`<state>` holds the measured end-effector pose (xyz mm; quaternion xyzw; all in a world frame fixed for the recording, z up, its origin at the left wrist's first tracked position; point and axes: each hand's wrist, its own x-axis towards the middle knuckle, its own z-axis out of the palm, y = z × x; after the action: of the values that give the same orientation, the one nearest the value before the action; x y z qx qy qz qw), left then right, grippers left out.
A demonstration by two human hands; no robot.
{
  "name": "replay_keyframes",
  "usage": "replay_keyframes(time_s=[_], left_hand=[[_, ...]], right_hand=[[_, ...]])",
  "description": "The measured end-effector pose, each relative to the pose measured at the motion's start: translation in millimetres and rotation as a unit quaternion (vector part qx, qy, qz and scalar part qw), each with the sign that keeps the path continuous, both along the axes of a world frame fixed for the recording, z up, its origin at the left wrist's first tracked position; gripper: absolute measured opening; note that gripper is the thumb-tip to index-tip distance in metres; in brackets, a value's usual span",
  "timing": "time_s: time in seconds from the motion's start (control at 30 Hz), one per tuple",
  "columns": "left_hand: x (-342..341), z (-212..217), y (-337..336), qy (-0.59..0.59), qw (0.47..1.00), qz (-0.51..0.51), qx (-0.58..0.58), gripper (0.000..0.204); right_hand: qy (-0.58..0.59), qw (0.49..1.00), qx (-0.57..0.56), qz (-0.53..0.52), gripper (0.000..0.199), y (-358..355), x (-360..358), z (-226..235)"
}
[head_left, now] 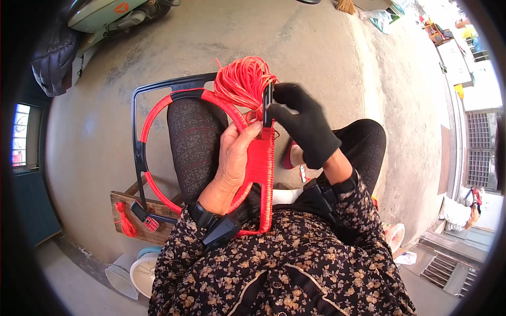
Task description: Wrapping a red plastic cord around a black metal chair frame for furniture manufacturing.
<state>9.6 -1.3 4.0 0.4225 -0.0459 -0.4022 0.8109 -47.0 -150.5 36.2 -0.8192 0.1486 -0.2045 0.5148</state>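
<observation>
A black metal frame, like part of a chair, lies across my lap with a ring partly wound in red cord. Its upright bar carries a dense red cord wrapping, and the bar's far end is bare black. My left hand, ungloved, is closed on the frame where the wrapping stops, thumb on top. A thick bundle of loose red cord lies just beyond it. My right hand, in a black glove, has curled fingers and thumb at the bare bar; what they pinch is hidden.
At my left a wooden bench holds a small red cord hank and a red-and-black phone. Pale basins stand below it. A scooter is parked far left. A broom head lies at the far edge.
</observation>
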Motion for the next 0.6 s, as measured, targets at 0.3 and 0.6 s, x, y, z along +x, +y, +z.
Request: replay_keyframes(time_s=[0.3,0.6], left_hand=[[-1,2,7,0.005,0.996,-0.061,0.064,0.015],[0,7,6,0.057,0.997,-0.03,0.039,0.016]], right_hand=[[-0.009,0.979,0.175,0.109,0.039,-16,-35,-4],[-0.199,0.862,0.461,0.069,0.031,-96,-167,3]])
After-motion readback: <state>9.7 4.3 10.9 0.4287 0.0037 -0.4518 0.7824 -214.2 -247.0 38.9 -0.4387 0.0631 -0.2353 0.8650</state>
